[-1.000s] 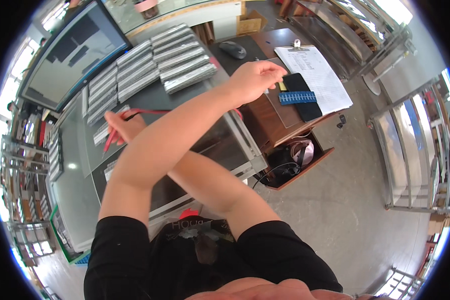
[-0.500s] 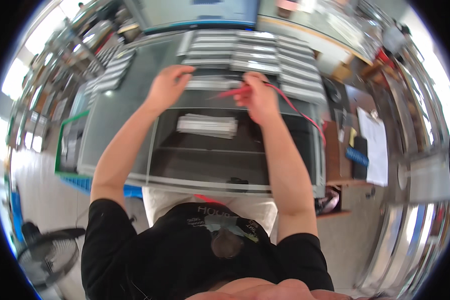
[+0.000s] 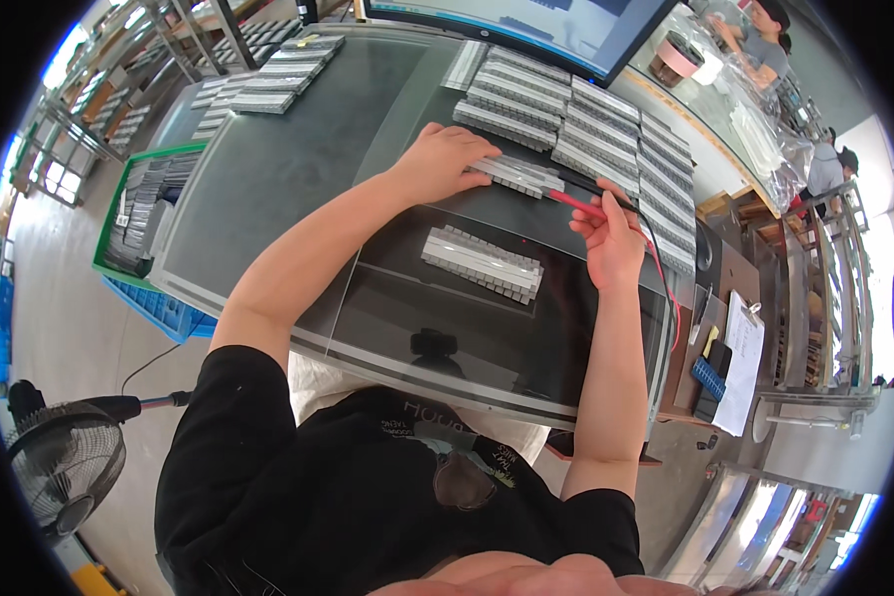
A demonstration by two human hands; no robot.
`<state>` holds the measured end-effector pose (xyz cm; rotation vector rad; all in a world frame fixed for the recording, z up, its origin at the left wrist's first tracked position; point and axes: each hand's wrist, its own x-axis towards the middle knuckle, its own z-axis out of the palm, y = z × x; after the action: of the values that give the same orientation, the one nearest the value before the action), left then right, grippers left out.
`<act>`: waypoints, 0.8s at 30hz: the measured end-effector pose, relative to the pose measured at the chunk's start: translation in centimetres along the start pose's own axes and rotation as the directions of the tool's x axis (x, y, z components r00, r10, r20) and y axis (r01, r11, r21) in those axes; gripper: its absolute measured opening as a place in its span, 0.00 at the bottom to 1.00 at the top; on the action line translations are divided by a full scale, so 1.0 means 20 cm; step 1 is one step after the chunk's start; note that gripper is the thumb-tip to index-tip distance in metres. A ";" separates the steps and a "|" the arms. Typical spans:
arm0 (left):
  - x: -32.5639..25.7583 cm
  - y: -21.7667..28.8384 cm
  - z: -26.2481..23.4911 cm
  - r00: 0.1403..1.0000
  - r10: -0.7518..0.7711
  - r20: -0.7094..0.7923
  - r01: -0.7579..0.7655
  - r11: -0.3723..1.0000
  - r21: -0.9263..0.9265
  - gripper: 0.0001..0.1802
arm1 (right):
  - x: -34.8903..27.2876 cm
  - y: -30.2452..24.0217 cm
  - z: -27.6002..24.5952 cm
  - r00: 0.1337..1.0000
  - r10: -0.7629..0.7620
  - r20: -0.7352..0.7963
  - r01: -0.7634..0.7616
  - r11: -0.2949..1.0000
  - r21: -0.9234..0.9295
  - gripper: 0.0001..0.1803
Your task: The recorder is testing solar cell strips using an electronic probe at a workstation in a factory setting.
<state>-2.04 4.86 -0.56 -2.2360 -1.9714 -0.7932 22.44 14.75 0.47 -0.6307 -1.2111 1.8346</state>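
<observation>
My left hand [image 3: 447, 157] rests palm down on the near end of a long grey ribbed part [image 3: 519, 176] lying on the dark glass table [image 3: 298, 179]. My right hand [image 3: 611, 233] grips red and black test probes [image 3: 578, 203], their tips pointing at the right end of that same part. A red lead runs from the probes over the table's right side. A second grey ribbed part [image 3: 483, 262] lies loose on the glass just below both hands.
Rows of similar grey parts [image 3: 586, 119] fill the far table, with a monitor [image 3: 526, 20] behind. A green crate [image 3: 134, 214] of parts and a fan [image 3: 65, 457] stand at left. A clipboard [image 3: 740, 363] lies at right. Other people sit at far right.
My arms have uncrossed and the view swung from the right side desk to the table. My left hand now lies on the grey part and my right hand has brought the probes to it.
</observation>
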 end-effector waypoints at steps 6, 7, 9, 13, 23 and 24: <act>-0.01 0.04 -0.05 0.989 0.111 -0.099 -0.105 0.993 0.062 0.20 | -0.02 -0.02 0.01 0.998 -0.014 -0.061 0.015 1.000 0.026 0.17; -0.03 0.07 -0.06 0.987 0.124 -0.098 -0.117 0.990 0.073 0.21 | -0.02 -0.03 0.01 0.999 0.003 -0.047 -0.004 1.000 -0.027 0.17; -0.09 0.11 -0.06 0.985 0.128 -0.113 -0.121 0.990 0.072 0.21 | -0.02 -0.04 0.01 0.999 0.021 -0.033 -0.023 0.996 -0.081 0.18; -0.16 0.16 -0.03 0.986 0.158 -0.054 -0.157 0.987 0.034 0.21 | -0.04 -0.04 0.03 0.990 0.136 0.043 -0.120 0.958 -0.260 0.19; -0.16 0.15 -0.03 0.986 0.155 -0.056 -0.154 0.988 0.024 0.19 | -0.04 -0.05 0.05 0.978 0.200 0.061 -0.164 0.914 -0.371 0.18; -0.16 0.15 -0.04 0.987 0.153 -0.052 -0.152 0.988 0.026 0.19 | -0.04 -0.05 0.05 0.976 0.207 0.067 -0.168 0.914 -0.369 0.18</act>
<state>0.45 1.18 -0.34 -2.2942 -1.7514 -0.8001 22.44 13.83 1.70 -0.8907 -1.6284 1.8321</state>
